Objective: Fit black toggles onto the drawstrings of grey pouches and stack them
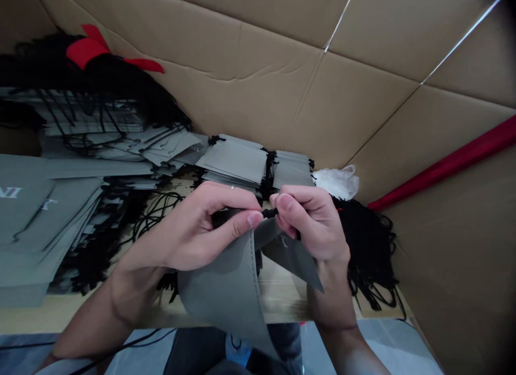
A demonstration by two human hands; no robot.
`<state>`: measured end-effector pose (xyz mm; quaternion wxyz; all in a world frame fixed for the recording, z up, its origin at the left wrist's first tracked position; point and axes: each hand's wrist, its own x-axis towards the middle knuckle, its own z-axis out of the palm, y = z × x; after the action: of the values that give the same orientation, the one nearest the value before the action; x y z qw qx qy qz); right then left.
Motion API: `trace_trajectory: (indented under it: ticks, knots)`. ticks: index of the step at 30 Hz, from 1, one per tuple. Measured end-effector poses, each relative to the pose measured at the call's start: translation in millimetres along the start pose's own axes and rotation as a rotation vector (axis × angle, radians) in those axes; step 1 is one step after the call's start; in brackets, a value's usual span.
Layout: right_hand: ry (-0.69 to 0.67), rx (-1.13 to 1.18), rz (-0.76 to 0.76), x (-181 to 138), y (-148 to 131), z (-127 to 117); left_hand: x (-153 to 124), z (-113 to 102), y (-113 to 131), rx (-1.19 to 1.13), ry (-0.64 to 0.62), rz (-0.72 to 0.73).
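Note:
A grey fabric pouch [229, 289] hangs from both hands at the middle of the view, its open top edge held up. My left hand [193, 230] pinches the pouch's rim between thumb and fingers. My right hand [310, 219] pinches the other side of the rim together with a black drawstring cord [269, 213] at the fingertips. A printed letter shows on the pouch's right flap. The lower part of the pouch droops toward my lap.
Stacks of grey pouches [242, 160] with black cords lie behind the hands and at the left [44, 219]. A pile of loose black cords [368, 251] sits at the right, beside a white plastic bag [336, 181]. Cardboard walls [258, 69] enclose the wooden bench [282, 297]; a red bar [447, 163] runs at the right.

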<state>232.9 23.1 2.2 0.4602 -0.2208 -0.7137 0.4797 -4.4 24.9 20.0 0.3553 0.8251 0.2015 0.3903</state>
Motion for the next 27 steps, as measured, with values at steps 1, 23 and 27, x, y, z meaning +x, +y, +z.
trace_trajectory:
  ticks: [1,23,27]
  knots:
    - [-0.002,0.033,0.01,1,1,1,0,0,0,-0.005,0.007,0.004]
    - [0.041,-0.078,-0.107,-1,-4,10,-4,1,7,-0.001,0.058,-0.185]
    - [0.043,-0.093,-0.096,0,-3,11,-4,2,4,0.004,0.012,-0.14]
